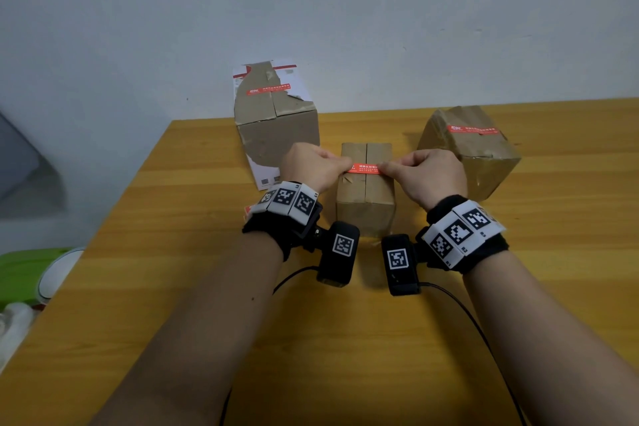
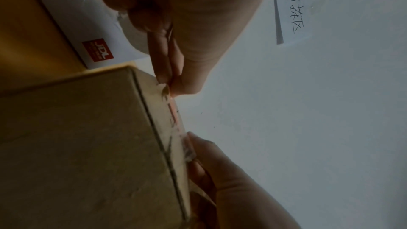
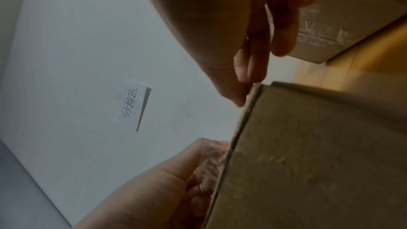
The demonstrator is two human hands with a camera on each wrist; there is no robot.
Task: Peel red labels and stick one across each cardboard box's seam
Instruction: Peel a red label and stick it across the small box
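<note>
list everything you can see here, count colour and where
cardboard boxes: 3, brown; middle box between the hands, torn box back left, crumpled box back right
red labels: 3; one held across the middle box's seam, one on the torn box, one on the crumpled box
table: 1, yellow wood, under the boxes
paper note: 1, white, handwritten, on the wall
green item: 1, left of the table, unclear what
wrist cameras: 2, black, on marker bands
left hand: pinches the label's left end
right hand: pinches its right end

Left grip (image 1: 313, 166) and right grip (image 1: 427, 172) pinched, forearms extended forward.
</note>
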